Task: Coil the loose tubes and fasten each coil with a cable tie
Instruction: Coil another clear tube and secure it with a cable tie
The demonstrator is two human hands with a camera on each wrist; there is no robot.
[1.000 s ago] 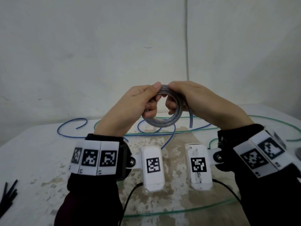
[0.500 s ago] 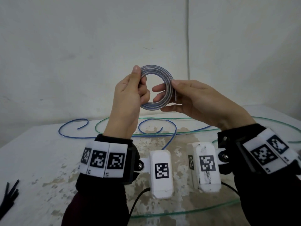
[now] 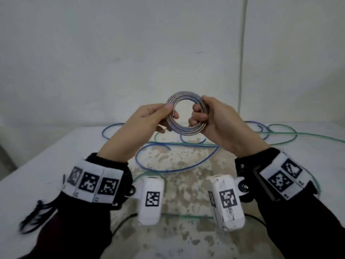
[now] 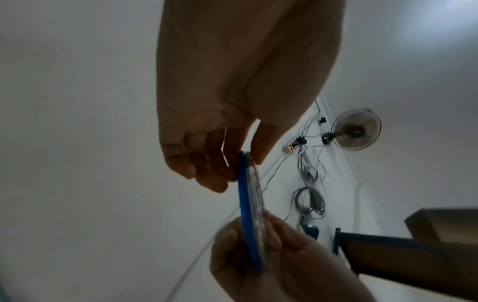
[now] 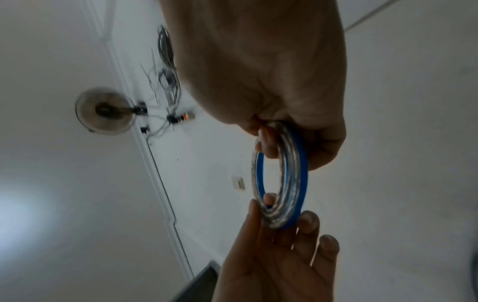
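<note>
A tight coil of clear tube [image 3: 183,98] with a blue edge is held upright above the table, at chest height. My left hand [image 3: 164,116] pinches its left side between thumb and fingers. My right hand [image 3: 201,114] grips its right side with curled fingers. The left wrist view shows the coil [image 4: 249,204] edge-on between the left hand [image 4: 232,161] and the right hand [image 4: 258,245]. In the right wrist view the coil [image 5: 292,183] appears as an oval ring. Loose blue tube [image 3: 175,170] and green tube [image 3: 306,136] lie looped on the table beyond and below the hands.
Black cable ties [image 3: 35,217] lie in a blurred bunch at the table's left front. The white table [image 3: 37,184] has a worn brown patch in its middle. A pale wall stands right behind it. Green tube [image 3: 186,216] also runs across the near side.
The coil was low by the table, was lifted with the left hand holding it upright, and now both hands grip its two sides. The loose tail is gone from view.
</note>
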